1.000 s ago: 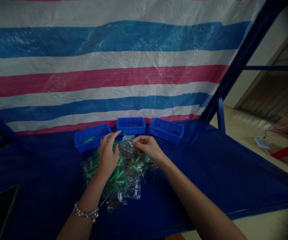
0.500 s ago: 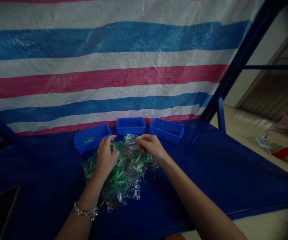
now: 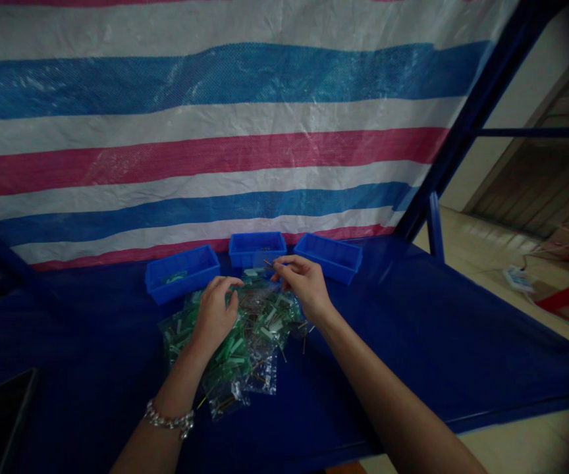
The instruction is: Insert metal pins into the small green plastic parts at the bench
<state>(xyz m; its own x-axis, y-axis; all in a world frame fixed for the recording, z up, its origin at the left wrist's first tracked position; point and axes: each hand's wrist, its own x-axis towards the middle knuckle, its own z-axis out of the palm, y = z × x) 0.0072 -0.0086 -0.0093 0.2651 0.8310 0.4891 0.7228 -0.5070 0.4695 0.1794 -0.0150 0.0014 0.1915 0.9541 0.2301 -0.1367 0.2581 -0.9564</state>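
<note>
A loose pile of small clear and green plastic bags (image 3: 238, 359), with pale green strips and thin brass-coloured rods among them, lies on the blue table. Above its far edge, my right hand (image 3: 304, 283) pinches a small clear plastic bag (image 3: 261, 259) between thumb and fingers. A thin brownish rod shows at those fingertips; whether it lies inside the bag is hard to make out. My left hand (image 3: 214, 311) hovers over the pile's left side, fingers curved and thumb apart, with nothing visible in it. A bracelet circles the left wrist.
Behind the pile stand three blue bins: the left bin (image 3: 183, 273) holds some pale green pieces, the middle bin (image 3: 257, 250) a few small bits, and the right bin (image 3: 328, 257) sits angled. A dark flat device (image 3: 2, 418) lies at left. A striped tarp (image 3: 205, 155) hangs behind.
My right hand has lifted the clear bag slightly up off the pile toward the middle bin. My left hand has shifted right and a little lower over the pile.
</note>
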